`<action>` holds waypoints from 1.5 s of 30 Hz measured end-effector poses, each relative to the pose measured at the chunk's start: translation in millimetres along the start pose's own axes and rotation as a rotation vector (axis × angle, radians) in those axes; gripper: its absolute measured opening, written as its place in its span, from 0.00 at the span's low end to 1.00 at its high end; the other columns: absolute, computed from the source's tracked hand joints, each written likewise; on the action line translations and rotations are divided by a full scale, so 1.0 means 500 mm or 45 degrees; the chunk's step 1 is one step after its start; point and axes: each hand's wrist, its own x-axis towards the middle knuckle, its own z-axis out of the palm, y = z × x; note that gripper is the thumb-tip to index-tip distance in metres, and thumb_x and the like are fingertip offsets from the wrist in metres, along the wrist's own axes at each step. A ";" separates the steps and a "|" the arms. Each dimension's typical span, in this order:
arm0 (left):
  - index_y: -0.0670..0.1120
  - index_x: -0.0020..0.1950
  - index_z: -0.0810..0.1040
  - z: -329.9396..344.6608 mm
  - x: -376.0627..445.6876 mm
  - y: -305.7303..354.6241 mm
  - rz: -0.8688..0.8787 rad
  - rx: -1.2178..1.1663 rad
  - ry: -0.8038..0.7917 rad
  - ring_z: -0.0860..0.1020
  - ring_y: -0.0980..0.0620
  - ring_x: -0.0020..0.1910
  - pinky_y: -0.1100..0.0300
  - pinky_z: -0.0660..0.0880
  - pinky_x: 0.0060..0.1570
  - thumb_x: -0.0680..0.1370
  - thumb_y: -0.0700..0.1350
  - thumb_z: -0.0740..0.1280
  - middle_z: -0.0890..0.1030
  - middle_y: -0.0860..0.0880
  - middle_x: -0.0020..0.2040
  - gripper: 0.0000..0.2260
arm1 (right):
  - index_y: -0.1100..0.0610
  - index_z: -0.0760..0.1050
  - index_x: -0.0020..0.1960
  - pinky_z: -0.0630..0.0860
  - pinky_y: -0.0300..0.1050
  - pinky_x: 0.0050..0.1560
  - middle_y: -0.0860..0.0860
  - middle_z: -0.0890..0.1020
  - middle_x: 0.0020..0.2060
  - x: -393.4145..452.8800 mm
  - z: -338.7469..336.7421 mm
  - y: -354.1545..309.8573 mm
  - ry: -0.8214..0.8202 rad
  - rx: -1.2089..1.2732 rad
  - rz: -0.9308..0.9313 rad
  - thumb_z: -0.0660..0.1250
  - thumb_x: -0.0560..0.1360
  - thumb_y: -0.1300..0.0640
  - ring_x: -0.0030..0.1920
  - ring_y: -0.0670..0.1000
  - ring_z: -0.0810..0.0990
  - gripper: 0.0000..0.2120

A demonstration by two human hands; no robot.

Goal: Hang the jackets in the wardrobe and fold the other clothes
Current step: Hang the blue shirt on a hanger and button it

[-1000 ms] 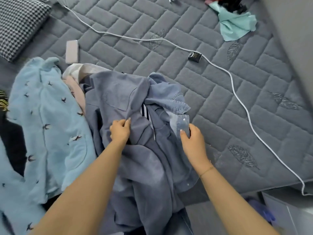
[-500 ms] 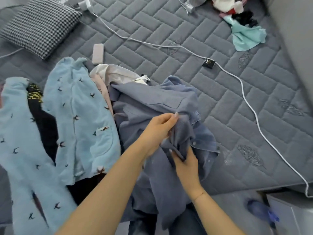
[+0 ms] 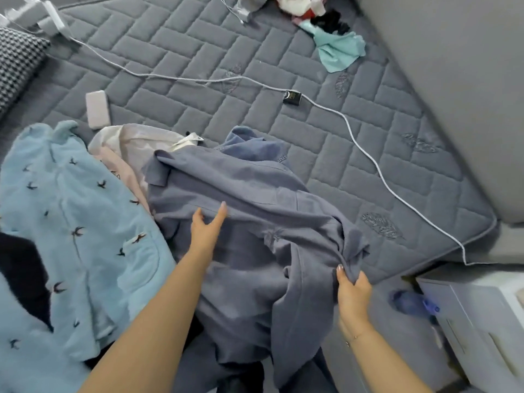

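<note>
I stand at the lower corner of the mattress (image 3: pixel 326 165). Its edge runs along the right side of the frame and turns at the lower right, next to a white cabinet (image 3: pixel 482 321). The middle and upper part of the mattress is mostly open quilted surface, crossed by one white cable (image 3: pixel 368 154) that goes from upper left to the lower right corner. One small black box (image 3: pixel 292 97) lies touching the cable, and one pale flat case (image 3: pixel 97 108) lies at the left of center.

I count one grey-blue shirt (image 3: pixel 255 236) in the center, one light blue fleece (image 3: pixel 71 236) with small birds at the left, one pale pink cloth (image 3: pixel 127 148) between them and partly under the shirt, one denim piece (image 3: pixel 252 143) behind the shirt, and one teal cloth (image 3: pixel 340 52) at the upper right beside a small mixed heap. One checked pillow (image 3: pixel 17 61) is at the upper left edge.

My left hand (image 3: pixel 205 231) lies on the shirt with the fingers straight and a little spread, holding nothing. My right hand (image 3: pixel 353 290) is at the lower right, its fingers and thumb closed on a bunched fold of the shirt, near the mattress edge.
</note>
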 end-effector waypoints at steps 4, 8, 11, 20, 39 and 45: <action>0.53 0.75 0.57 0.105 0.035 0.088 -0.419 -0.308 -0.181 0.70 0.45 0.66 0.44 0.71 0.62 0.63 0.74 0.70 0.68 0.51 0.70 0.49 | 0.68 0.72 0.43 0.71 0.47 0.41 0.58 0.77 0.40 0.052 -0.016 0.014 -0.366 -0.520 -0.206 0.71 0.75 0.61 0.40 0.53 0.74 0.11; 0.47 0.78 0.54 0.192 0.098 0.091 -0.557 -0.436 0.054 0.72 0.40 0.66 0.43 0.71 0.66 0.72 0.64 0.71 0.67 0.48 0.71 0.43 | 0.61 0.75 0.42 0.69 0.35 0.43 0.48 0.75 0.42 0.112 -0.037 0.001 -0.957 -0.749 0.007 0.76 0.71 0.55 0.45 0.48 0.74 0.13; 0.41 0.74 0.66 0.220 0.115 0.064 -0.482 -0.414 0.266 0.73 0.40 0.65 0.50 0.72 0.64 0.80 0.53 0.66 0.72 0.42 0.70 0.27 | 0.52 0.82 0.38 0.70 0.40 0.47 0.40 0.82 0.39 0.154 -0.046 -0.031 -1.044 -0.648 0.327 0.73 0.65 0.36 0.44 0.42 0.79 0.18; 0.40 0.60 0.78 0.178 -0.112 0.073 -0.146 -0.782 -0.213 0.84 0.49 0.52 0.62 0.80 0.42 0.81 0.47 0.65 0.84 0.45 0.55 0.13 | 0.55 0.66 0.63 0.78 0.46 0.39 0.60 0.80 0.46 0.213 0.039 -0.081 -0.545 0.121 0.537 0.76 0.70 0.52 0.39 0.54 0.80 0.27; 0.44 0.39 0.86 0.081 -0.590 0.188 0.154 -0.103 -1.211 0.84 0.49 0.40 0.59 0.80 0.36 0.79 0.41 0.66 0.85 0.44 0.41 0.12 | 0.55 0.80 0.53 0.77 0.35 0.41 0.52 0.84 0.49 -0.384 -0.356 -0.026 -0.317 0.598 -0.083 0.67 0.76 0.60 0.47 0.45 0.83 0.06; 0.38 0.48 0.82 0.125 -0.835 0.171 0.251 0.191 -1.582 0.83 0.46 0.41 0.55 0.81 0.42 0.79 0.39 0.65 0.84 0.40 0.44 0.07 | 0.43 0.66 0.69 0.74 0.27 0.47 0.39 0.71 0.65 -0.531 -0.550 0.001 0.255 0.582 -0.327 0.70 0.74 0.53 0.57 0.32 0.75 0.26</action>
